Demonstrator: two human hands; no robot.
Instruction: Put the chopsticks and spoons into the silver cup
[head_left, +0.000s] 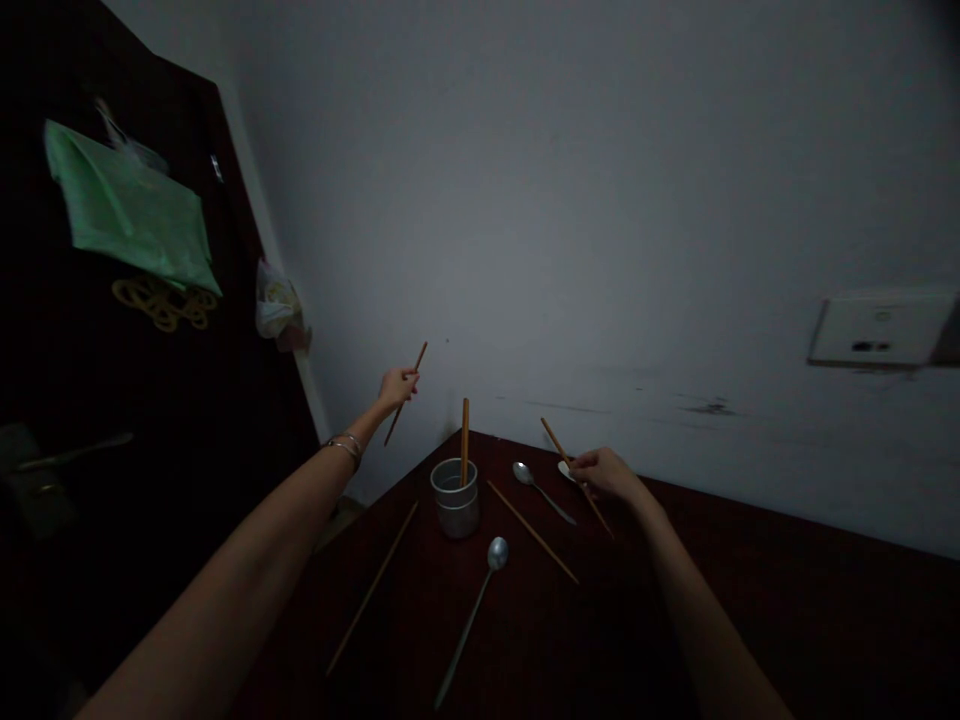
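Observation:
My left hand [399, 386] is closed around a wooden chopstick [421, 356], held tilted in the air left of the metal cup [456, 510]. My right hand [602, 470] grips another chopstick [553, 436] above the table, close to a spoon [564, 470] that the fingers partly cover. Chopsticks [465, 430] stand upright in the cup. One chopstick [375, 585] lies left of the cup and another chopstick [532, 532] to its right. A long-handled spoon [497, 553] rests in front, and a second spoon [523, 473] lies near the wall.
The dark red table [645, 620] meets a pale wall [562, 230] at its back edge. A socket plate [877, 328] is on the wall at right. On the left, a dark door [225, 420] has a green bag [135, 210] hanging on it.

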